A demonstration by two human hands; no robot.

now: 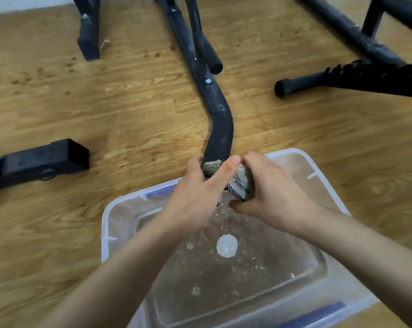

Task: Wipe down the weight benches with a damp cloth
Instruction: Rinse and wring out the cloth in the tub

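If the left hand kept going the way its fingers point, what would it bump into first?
The left hand grips the wet cloth, so that comes first. Past it, probably the curved black bench leg lying just beyond, though depth is hard to judge.

**One head-worn view, angled steeply down**

The scene is taken in through a single wide-angle camera worn on the person's head, faced forward and steeply downward. The left hand [200, 192] and right hand [278, 192] are framed close, just above centre, with a grey cloth with black netted edging [241, 183] gripped between them. Both forearms are brought in from the lower corners. The clear plastic tub of water [104, 223] is caught nearest, its near side cut off by the bottom edge. The light wooden plank floor [129, 114] is seen farther off, and the black metal bench frames [220, 129] are cropped at the far, left and right borders.
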